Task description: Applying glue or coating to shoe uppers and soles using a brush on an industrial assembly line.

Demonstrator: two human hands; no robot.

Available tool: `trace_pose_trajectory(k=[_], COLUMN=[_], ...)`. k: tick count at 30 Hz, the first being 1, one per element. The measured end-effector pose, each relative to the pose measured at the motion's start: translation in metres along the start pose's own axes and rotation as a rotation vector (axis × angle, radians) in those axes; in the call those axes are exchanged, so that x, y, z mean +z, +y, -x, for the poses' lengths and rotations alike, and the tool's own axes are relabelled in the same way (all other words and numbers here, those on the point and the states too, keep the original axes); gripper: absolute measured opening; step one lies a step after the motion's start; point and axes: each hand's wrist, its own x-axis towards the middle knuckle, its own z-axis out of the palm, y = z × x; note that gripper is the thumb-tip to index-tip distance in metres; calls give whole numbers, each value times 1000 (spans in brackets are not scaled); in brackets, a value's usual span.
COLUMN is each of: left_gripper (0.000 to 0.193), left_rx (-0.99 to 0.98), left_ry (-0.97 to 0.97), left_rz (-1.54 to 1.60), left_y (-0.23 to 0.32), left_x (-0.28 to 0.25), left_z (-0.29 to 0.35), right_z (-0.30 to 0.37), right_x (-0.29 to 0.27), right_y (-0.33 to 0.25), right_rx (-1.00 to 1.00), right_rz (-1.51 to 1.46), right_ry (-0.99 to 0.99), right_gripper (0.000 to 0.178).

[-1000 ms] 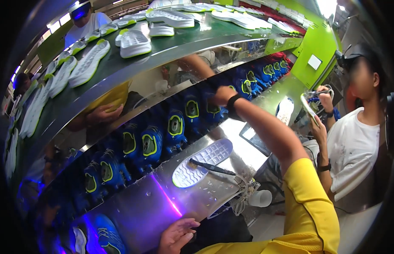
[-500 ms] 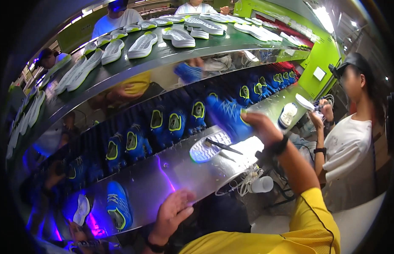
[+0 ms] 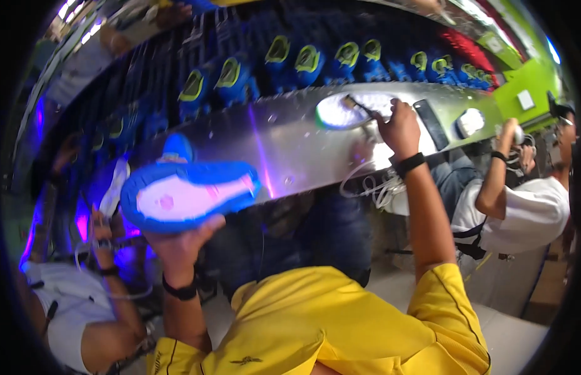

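Note:
My left hand (image 3: pixel 178 245) holds a blue shoe upper (image 3: pixel 190 197) from below, bottom side up, its white insole board facing me. My right hand (image 3: pixel 400 125) is stretched out to the metal bench (image 3: pixel 284 147) and is closed on the handle end of a dark brush (image 3: pixel 359 106). The brush head lies on a white sole (image 3: pixel 340 112) that rests on the bench. Both wrists wear black bands, and my sleeves are yellow.
A row of blue shoes with yellow-green tongues (image 3: pixel 306 59) stands behind the bench. A flat black thing (image 3: pixel 431 123) and another white sole (image 3: pixel 470 122) lie right of my hand. White cords (image 3: pixel 372 187) hang off the edge. People in white shirts work at right (image 3: pixel 521 212) and left (image 3: pixel 72 306).
The blue shoe has passed from my right hand to my left, which now holds it up sole side toward me. My right hand has gone to the brush on the white sole.

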Motion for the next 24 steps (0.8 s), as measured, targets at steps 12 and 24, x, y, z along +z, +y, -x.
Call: trace_pose_trajectory(k=[12, 24], left_gripper=[82, 87], left_rx=[134, 457], left_ry=[110, 27], left_rz=[-320, -607], left_y=[-45, -49], left_x=[14, 12], left_z=[3, 22], right_z=[31, 95], right_x=[18, -76], right_y=[-4, -159], right_rx=[-75, 437], right_rz=[-144, -1033], right_ry=[-391, -676], right_gripper=[20, 31])
